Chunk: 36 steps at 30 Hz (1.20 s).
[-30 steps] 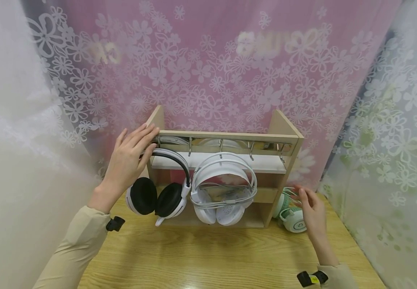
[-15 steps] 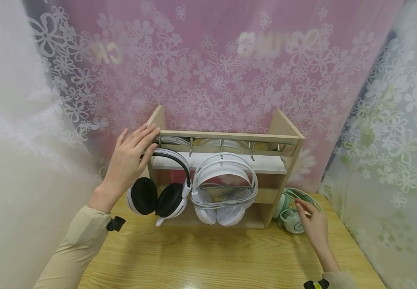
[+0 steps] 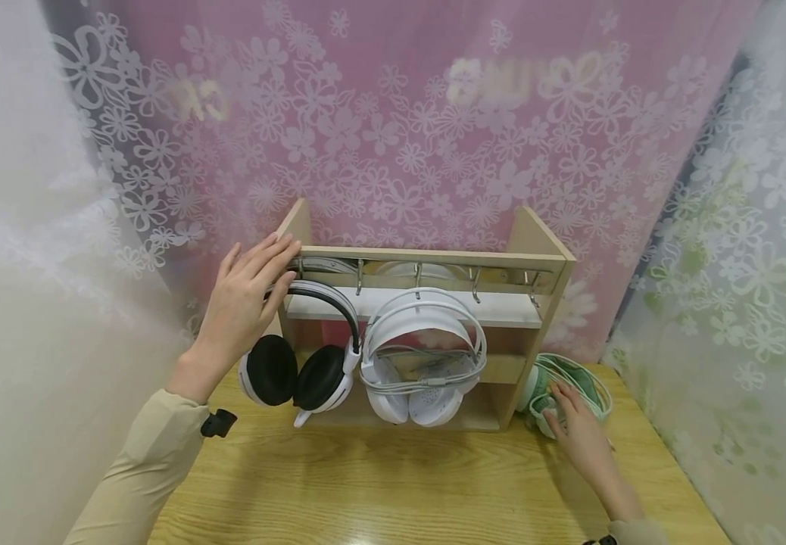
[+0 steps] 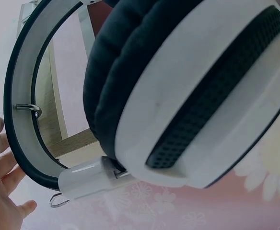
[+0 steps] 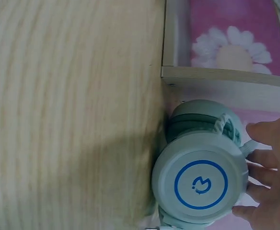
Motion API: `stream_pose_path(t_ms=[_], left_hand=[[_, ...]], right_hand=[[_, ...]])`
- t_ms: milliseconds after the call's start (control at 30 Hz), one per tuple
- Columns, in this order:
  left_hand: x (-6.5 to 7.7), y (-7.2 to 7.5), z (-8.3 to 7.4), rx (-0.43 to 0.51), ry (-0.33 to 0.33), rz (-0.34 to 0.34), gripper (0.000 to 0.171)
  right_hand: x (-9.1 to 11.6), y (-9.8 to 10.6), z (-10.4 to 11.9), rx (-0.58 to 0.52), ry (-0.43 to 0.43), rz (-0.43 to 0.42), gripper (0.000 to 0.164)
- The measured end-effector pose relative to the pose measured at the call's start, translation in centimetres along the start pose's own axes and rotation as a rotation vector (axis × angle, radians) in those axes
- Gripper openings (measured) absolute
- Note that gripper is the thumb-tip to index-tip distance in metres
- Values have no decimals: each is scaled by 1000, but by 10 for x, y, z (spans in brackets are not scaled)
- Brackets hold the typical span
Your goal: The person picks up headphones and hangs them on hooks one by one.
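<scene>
My left hand (image 3: 239,303) rests on the upper left corner of a wooden rack (image 3: 434,254), its fingers stretched along the edge. Just below it, black-and-white headphones (image 3: 321,378) hang by the headband from a metal hook; the left wrist view shows an ear cup (image 4: 188,96) up close. White headphones (image 3: 434,407) with a bundled cable hang from a hook beside them. At the rack's right side, mint-green headphones (image 5: 200,184) lie on the table. My right hand (image 3: 584,439) reaches over them, fingers spread and relaxed right at the ear cup, covering part of it.
Two hooks (image 3: 475,286) at the right of the rack's rail hold nothing. The wooden table (image 3: 393,484) extends in front. A pink flowered curtain (image 3: 393,129) stands behind, and a pale flowered curtain (image 3: 761,303) borders the right side.
My right hand has moved away from the green headphones' cable and come down over the ear cup. The cable loops now lie spread to the right. My left hand stays in place.
</scene>
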State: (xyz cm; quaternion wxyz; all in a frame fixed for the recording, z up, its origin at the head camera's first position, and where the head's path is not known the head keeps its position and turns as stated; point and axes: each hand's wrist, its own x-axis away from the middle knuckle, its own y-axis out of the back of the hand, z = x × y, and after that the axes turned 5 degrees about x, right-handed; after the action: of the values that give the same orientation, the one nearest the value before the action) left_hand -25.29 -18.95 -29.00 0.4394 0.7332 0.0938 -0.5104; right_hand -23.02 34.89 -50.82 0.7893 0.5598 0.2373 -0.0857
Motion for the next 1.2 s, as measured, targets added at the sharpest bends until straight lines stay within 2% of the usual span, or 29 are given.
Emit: stream_pose_path(t_ms=[333, 700, 1000, 1200], left_hand=[[0, -1, 1, -1, 4, -2, 49], [0, -1, 0, -7, 15, 10, 49], [1, 0, -1, -3, 15, 5, 49], [1, -1, -1, -1, 12, -1, 48]], right_hand=[[-4, -6, -3, 31, 24, -16, 54], [-12, -9, -8, 88, 55, -110, 45], [-8, -4, -7, 98, -40, -61, 37], [-2, 2, -3, 86, -70, -65, 35]])
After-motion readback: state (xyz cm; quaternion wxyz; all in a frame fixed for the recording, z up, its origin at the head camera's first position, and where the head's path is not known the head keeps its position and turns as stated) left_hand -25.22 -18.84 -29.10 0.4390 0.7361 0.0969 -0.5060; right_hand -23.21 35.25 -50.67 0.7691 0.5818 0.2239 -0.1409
